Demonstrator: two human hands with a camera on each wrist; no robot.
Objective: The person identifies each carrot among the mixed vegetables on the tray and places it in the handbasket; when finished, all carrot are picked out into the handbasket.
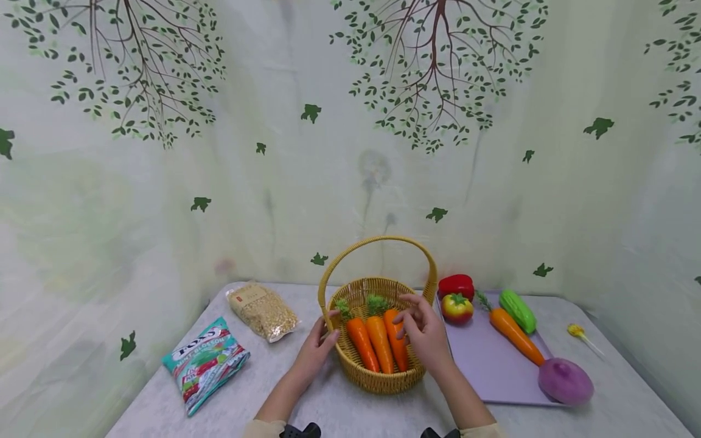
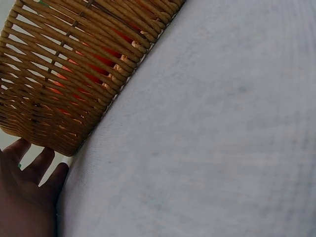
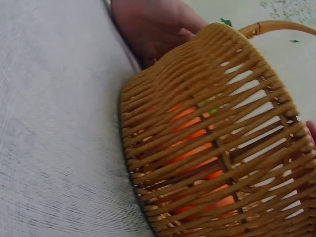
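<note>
A yellow-brown wicker basket (image 1: 378, 382) with an arched handle (image 1: 378, 238) stands upright on the table. Inside lie three orange carrots with green tops: a left carrot (image 1: 362, 344), a middle carrot (image 1: 380, 344) and a right carrot (image 1: 397, 348). My left hand (image 1: 314, 350) rests against the basket's left side near the rim; in the left wrist view its fingers (image 2: 37, 168) are spread at the wicker wall. Over the basket's right side is my right hand (image 1: 426, 334), fingers loosely bent above the right carrot, with nothing visibly held. Only a sliver of it shows in the right wrist view.
To the right, a lilac tray (image 1: 465, 374) bears a red pepper (image 1: 456, 286), a red-yellow fruit (image 1: 457, 309), another carrot (image 1: 516, 334), a green vegetable (image 1: 518, 310) and a purple onion (image 1: 566, 381). Beyond lies a yellow flower (image 1: 576, 330). Leftward are a grain bag (image 1: 263, 310) and a teal snack bag (image 1: 205, 365).
</note>
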